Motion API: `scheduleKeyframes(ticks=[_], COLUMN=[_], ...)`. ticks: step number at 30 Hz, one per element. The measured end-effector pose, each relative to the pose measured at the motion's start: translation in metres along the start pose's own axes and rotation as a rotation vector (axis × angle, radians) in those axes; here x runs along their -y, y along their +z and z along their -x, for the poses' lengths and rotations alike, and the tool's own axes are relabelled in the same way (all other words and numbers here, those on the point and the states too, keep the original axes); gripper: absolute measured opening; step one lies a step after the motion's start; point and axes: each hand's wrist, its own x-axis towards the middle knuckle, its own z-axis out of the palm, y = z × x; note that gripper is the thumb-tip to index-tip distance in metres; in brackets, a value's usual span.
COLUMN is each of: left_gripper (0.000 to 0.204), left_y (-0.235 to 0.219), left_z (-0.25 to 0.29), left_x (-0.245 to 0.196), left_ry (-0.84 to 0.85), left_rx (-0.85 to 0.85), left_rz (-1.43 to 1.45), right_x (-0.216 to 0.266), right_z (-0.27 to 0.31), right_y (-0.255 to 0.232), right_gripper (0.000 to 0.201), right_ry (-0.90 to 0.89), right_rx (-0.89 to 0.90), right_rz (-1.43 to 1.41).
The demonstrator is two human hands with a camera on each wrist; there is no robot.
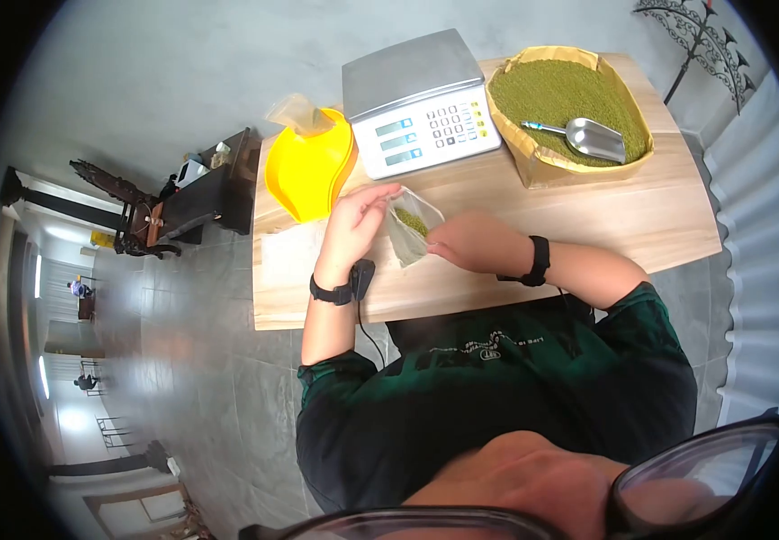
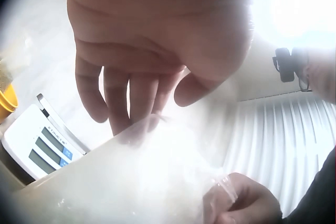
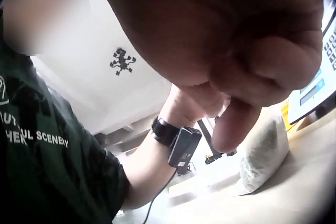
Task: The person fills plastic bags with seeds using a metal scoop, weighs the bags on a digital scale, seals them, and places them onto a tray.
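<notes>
A clear plastic bag [image 1: 410,245] with some green granules in its lower part is held tilted above the wooden table. My left hand [image 1: 353,225] touches the bag's upper edge with its fingertips; in the left wrist view the fingers of this hand [image 2: 163,35] reach down to the film [image 2: 126,171], the thumb apart from it. My right hand [image 1: 479,243] pinches the opposite edge of the bag, fingers curled. In the right wrist view that hand [image 3: 231,40] is close to the camera, beside the filled bag [image 3: 265,155].
Beyond the hands, a scale [image 1: 416,99] stands on the table [image 1: 605,216]. On its left lies a yellow scoop-shaped tray [image 1: 308,175] holding another clear bag [image 1: 295,112]. A large paper sack [image 1: 533,162] of green granules, with a metal scoop [image 1: 596,140] on top, stands right.
</notes>
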Motion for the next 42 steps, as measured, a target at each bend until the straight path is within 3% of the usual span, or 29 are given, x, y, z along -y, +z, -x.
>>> scheduleKeyframes(ticks=[3,7,10,12,13,16,18,22,29,36,42], left_gripper=[0.039,0.043,0.059,0.064,0.070,0.077,0.083,0.091,0.096,0.101,0.106], left_y=[-0.006,-0.027,-0.037,-0.040,-0.042,-0.050,-0.055,-0.065,-0.043,-0.044,-0.036], left_z=[-0.001,-0.020,-0.045,-0.064,-0.074,-0.108,-0.135,-0.182,-0.203,-0.210,-0.199], left_x=[-0.012,-0.035,-0.056,-0.068,-0.073,-0.076,-0.074,-0.066,-0.053,-0.056,-0.049], left_ry=[-0.019,0.023,0.086,0.101,0.107,0.051,-0.014,-0.100,-0.149,-0.122,-0.175], left_rx=[-0.121,-0.147,-0.113,-0.144,-0.168,-0.138,-0.117,-0.051,-0.139,-0.084,-0.111], left_rz=[0.170,0.297,0.378,0.370,0.368,0.424,0.472,0.504,0.525,0.513,0.430], right_x=[-0.006,0.002,-0.007,-0.028,-0.034,-0.051,-0.058,-0.096,-0.143,-0.148,-0.153], right_z=[-0.010,-0.039,-0.067,-0.089,-0.101,-0.138,-0.160,-0.197,-0.232,-0.251,-0.246], right_y=[-0.011,-0.080,-0.119,-0.137,-0.149,-0.182,-0.197,-0.206,-0.196,-0.202,-0.196], right_gripper=[0.025,0.024,0.024,0.020,0.020,0.017,0.015,0.012,0.010,0.010,0.010], right_ry=[0.015,0.018,0.028,-0.212,-0.223,-0.216,-0.041,-0.108,0.032,-0.007,0.060], right_rx=[-0.135,-0.126,-0.138,-0.484,-0.483,-0.519,-0.448,-0.518,-0.499,-0.620,-0.475], right_rz=[-0.179,-0.101,-0.124,0.109,0.113,0.232,0.213,0.253,0.213,0.137,0.221])
